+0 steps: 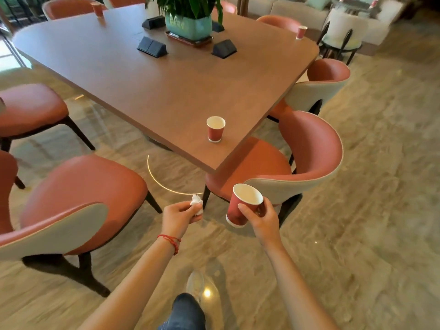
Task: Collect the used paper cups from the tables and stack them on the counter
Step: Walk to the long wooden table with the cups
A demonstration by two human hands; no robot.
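Note:
My right hand grips a red paper cup, tilted with its white inside showing, in front of the near table corner. My left hand pinches a crumpled white tissue. A second red cup stands upright near the near corner of the brown wooden table. Two more red cups stand far off on it: one at the far left edge, one at the far right corner. No counter is in view.
Orange chairs ring the table: one by my right hand, one at my left, others at both sides. A potted plant and black socket boxes sit mid-table. A sofa stands behind. My leg and shoe are below.

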